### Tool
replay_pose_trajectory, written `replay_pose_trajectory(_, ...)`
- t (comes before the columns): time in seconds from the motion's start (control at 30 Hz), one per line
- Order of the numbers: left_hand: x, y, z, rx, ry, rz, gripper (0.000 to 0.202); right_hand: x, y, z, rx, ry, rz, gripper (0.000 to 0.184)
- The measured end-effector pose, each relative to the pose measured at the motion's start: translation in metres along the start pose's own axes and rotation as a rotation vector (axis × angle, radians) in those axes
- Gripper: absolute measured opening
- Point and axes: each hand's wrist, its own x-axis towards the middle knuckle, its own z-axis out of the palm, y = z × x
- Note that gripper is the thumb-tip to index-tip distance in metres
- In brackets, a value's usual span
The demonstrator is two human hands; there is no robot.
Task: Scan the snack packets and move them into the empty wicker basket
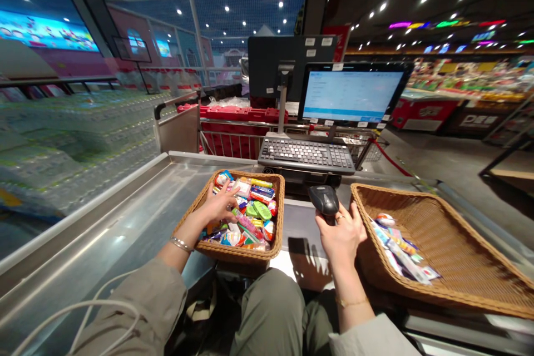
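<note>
My left hand (221, 203) reaches over the wicker basket (282, 208) in the middle, fingers spread above a heap of small colourful packets and candies (250, 222). Nothing is visibly gripped in it. A black handheld barcode scanner (324, 200) is in my right hand (342, 233), its head tilted up and forward. To the right of that hand stands a second, larger wicker basket (467, 256). Inside it lie several packaged items (398, 250) and a small red-and-white egg-shaped thing (385, 219), gathered at its left side.
A black keyboard (306, 153) sits beyond the baskets, below a lit monitor (352, 94). The metal counter (125, 222) has a raised rim on the left. Behind it are a shopping cart (229, 136) and red crates (246, 114). White cable (95, 300) loops near my left sleeve.
</note>
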Motion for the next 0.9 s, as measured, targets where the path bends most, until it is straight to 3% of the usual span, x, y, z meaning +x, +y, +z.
replay_pose_trajectory(0.2, -0.004, 0.011, -0.017, 0.085, 0.128, 0.068, 0.015, 0.0, 0.001, -0.002, 0.023, -0.014, -0.001, 0.029)
replay_pose_trajectory(0.47, -0.004, 0.003, -0.038, 0.143, 0.417, 0.02, 0.014, 0.0, 0.002, -0.005, 0.022, -0.008, -0.005, 0.027)
replay_pose_trajectory(0.67, -0.004, 0.013, -0.039, 0.128, 0.615, -0.052, 0.014, -0.001, 0.003, -0.007, 0.014, -0.008, -0.018, 0.03)
replay_pose_trajectory(0.9, 0.002, 0.04, -0.038, 0.053, 0.788, -0.124, 0.013, 0.0, 0.006, -0.009, 0.019, 0.013, -0.057, 0.028)
